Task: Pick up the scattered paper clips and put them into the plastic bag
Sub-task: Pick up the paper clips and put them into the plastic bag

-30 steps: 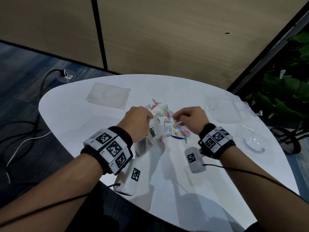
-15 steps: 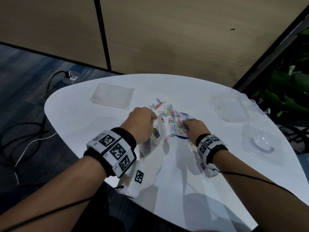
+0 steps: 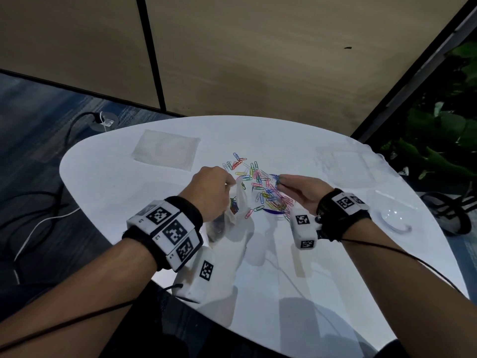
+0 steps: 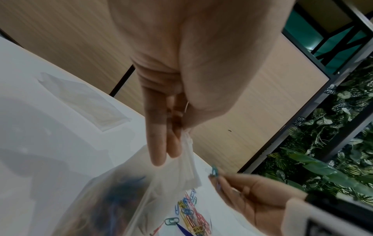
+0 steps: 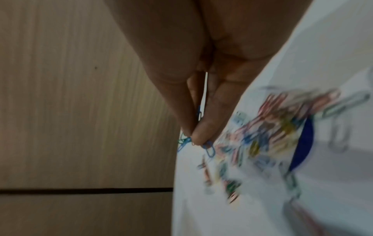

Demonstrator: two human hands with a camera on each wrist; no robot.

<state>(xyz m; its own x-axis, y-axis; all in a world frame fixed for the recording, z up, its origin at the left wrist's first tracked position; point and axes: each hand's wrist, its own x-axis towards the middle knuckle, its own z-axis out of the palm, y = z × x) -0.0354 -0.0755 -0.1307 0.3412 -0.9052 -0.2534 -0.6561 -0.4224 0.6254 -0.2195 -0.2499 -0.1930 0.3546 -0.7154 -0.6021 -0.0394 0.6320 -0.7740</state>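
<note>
Coloured paper clips (image 3: 265, 188) lie scattered in a heap at the middle of the white table (image 3: 116, 177), partly over a blue disc (image 5: 302, 143). My left hand (image 3: 214, 192) pinches the rim of a clear plastic bag (image 3: 236, 202), which hangs open with several clips inside (image 4: 121, 199). My right hand (image 3: 296, 188) hovers just right of the bag, above the heap. Its thumb and fingertips pinch a few blue paper clips (image 5: 207, 146), which also show in the left wrist view (image 4: 214, 170).
A flat clear bag (image 3: 165, 149) lies at the table's far left. A clear tray (image 3: 343, 164) and a clear round lid (image 3: 392, 215) sit at the right. Cables (image 3: 33, 223) trail on the floor to the left; plants (image 3: 444, 140) stand beyond the right edge.
My right hand dipped into the heap, pinched some clips and has lifted with them, turning palm-side toward the bag. The left hand kept hold of the bag.
</note>
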